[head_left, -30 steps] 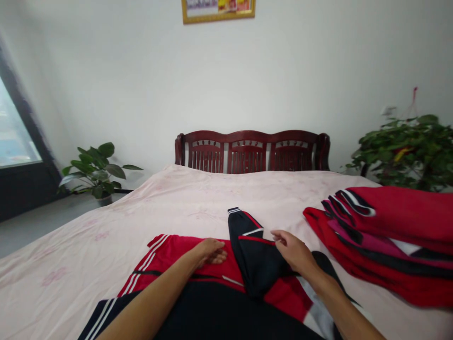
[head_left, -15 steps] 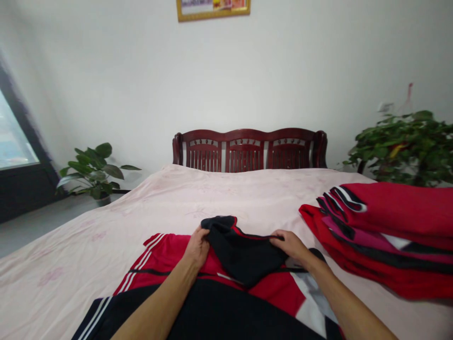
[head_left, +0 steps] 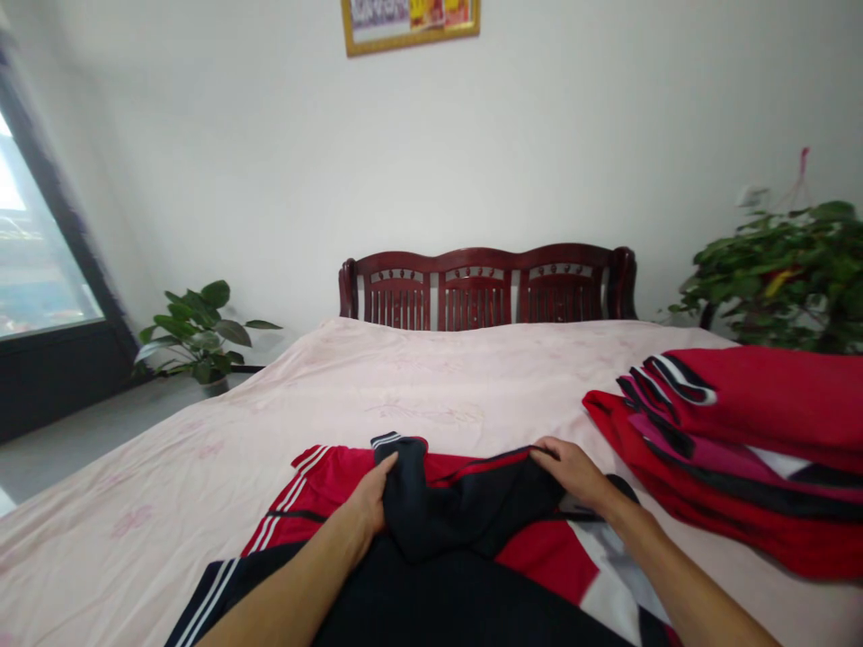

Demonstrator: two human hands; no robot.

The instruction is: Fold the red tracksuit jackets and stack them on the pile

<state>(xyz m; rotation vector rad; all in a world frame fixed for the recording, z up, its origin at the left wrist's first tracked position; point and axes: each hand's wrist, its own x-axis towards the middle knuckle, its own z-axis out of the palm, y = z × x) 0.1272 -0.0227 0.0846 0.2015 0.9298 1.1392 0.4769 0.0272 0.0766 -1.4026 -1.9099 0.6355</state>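
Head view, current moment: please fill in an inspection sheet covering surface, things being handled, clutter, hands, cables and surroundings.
Surface: pink floral bedsheet, wrinkled at left.
Things handled: red-and-navy track jacket, spread out; its navy sleeve held across it.
Clutter: pile of folded garments, right of the jacket.
Left hand: grips the sleeve near its striped cuff.
Right hand: pinches the sleeve's red-piped edge.
Cables: nothing seen.
Surroundings: carved wooden backrest, potted plant left, leafy plant right, framed picture above.

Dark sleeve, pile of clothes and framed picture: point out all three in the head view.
Dark sleeve (head_left: 455,512): head view, on the cloth between the hands.
Pile of clothes (head_left: 716,455): head view, on the pink layer midway up.
Framed picture (head_left: 413,22): head view, inside its gold frame.
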